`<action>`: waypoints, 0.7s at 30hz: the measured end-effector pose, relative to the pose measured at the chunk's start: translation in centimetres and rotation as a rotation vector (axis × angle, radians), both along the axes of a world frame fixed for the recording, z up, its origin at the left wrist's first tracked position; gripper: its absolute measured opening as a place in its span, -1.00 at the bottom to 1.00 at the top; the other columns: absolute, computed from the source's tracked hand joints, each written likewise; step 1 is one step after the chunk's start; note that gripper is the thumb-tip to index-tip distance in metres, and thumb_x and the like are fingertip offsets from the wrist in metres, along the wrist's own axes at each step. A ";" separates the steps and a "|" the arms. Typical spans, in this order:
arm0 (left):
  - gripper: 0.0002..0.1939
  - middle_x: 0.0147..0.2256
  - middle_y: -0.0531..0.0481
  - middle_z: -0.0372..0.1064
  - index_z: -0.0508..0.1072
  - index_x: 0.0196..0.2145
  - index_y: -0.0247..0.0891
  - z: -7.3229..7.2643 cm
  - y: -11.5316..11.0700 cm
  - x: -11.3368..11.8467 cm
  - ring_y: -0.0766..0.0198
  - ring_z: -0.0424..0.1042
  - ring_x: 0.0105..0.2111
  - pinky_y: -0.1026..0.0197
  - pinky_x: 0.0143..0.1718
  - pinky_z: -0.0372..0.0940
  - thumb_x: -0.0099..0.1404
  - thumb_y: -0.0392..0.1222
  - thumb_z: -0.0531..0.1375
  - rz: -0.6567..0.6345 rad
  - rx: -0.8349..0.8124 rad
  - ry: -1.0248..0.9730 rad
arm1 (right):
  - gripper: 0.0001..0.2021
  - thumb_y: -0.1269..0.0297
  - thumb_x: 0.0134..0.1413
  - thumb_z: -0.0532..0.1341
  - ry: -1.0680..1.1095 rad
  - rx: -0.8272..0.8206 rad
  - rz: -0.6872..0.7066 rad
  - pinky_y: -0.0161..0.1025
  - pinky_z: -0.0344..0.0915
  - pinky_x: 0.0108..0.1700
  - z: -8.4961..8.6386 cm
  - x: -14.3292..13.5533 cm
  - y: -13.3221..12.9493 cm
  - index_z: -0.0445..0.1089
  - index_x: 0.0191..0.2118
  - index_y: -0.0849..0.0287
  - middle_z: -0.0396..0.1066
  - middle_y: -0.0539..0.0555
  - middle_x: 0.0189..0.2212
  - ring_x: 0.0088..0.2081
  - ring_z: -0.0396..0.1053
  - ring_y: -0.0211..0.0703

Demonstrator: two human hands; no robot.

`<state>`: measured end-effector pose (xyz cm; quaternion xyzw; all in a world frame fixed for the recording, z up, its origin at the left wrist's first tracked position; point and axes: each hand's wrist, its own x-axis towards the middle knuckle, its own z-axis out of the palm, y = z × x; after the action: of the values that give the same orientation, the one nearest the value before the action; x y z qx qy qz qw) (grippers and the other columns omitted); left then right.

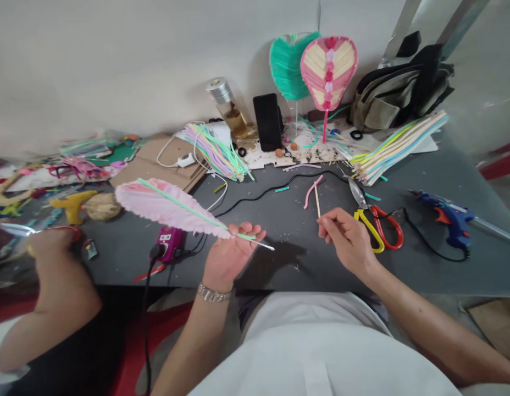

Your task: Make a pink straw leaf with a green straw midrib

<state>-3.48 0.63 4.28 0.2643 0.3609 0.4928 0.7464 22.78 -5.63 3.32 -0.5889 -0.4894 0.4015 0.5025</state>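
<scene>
My left hand [230,256], palm up, holds a pale pink fuzzy feather shape [168,206] by its stem, between thumb and fingers. A green strip runs along the feather's middle, and a thin white stick end pokes out to the right of the hand. My right hand [348,239] pinches a thin cream-coloured stick [317,202] pointing up from the fingertips. Just beyond that stick lies a short curved pink piece [311,191] on the grey table. Red and yellow-handled scissors [378,220] lie to the right of my right hand.
A blue glue gun [448,217] lies at right. Behind are pipe-cleaner bundles [399,148], a phone [267,122], a bottle [228,107], two leaf-shaped fans [329,71] and a bag [399,93]. A purple socket block [171,242] sits left; a co-worker's arm [59,286] is at far left.
</scene>
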 end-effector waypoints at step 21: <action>-0.53 -0.44 0.00 0.52 0.54 -0.37 -0.33 -1.7 -0.8 3.4 0.25 0.55 -0.46 0.19 -0.35 0.48 0.00 0.12 0.51 0.052 0.039 0.346 | -0.76 0.15 0.30 0.19 -0.160 0.119 0.076 -0.22 0.31 -0.22 5.0 0.7 3.4 0.53 -0.30 0.15 0.56 0.08 -0.36 -0.30 0.47 -0.11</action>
<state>-0.04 -0.17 2.61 0.3502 0.4812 0.4658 0.6549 23.44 -2.22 8.31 -0.5690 -0.5729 0.3424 0.4804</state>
